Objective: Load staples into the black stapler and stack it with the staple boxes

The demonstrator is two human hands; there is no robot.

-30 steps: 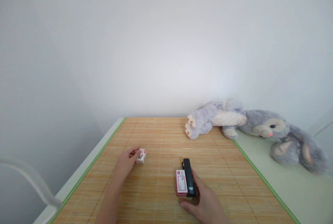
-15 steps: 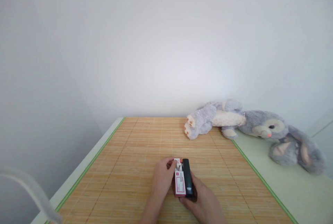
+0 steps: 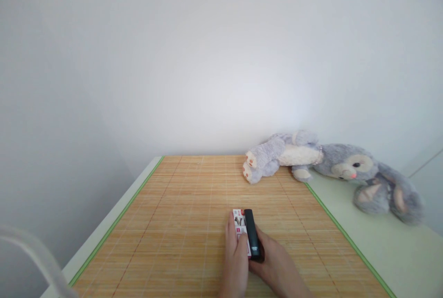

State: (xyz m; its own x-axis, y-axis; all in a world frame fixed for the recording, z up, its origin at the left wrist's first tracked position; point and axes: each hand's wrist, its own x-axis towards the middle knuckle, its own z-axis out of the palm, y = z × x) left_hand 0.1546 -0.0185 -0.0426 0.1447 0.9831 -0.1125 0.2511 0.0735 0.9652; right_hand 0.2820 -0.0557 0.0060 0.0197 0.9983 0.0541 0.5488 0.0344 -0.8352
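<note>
In the head view a black stapler [image 3: 251,233] lies lengthwise on the mat, pressed side by side with small white boxes. The far white box [image 3: 238,218] has red print and a picture on it. Closer to me is a white box with a pink border [image 3: 241,230], partly hidden under my thumb. My left hand [image 3: 236,256] is closed along the left side of the boxes, its thumb over the near one. My right hand [image 3: 277,259] curls round the stapler's right side and near end; some of its fingers are hidden.
A bamboo mat [image 3: 187,205] with green edging covers most of the pale table [image 3: 374,215]. At the back right lies a grey plush rabbit [image 3: 297,155] against the white wall [image 3: 207,58]. A blurred pale curved bar [image 3: 34,252] crosses the lower left corner.
My left hand has shifted right and nearer, from the far box's corner to the boxes' side, with its thumb now over the near box. The right hand stays at the stapler.
</note>
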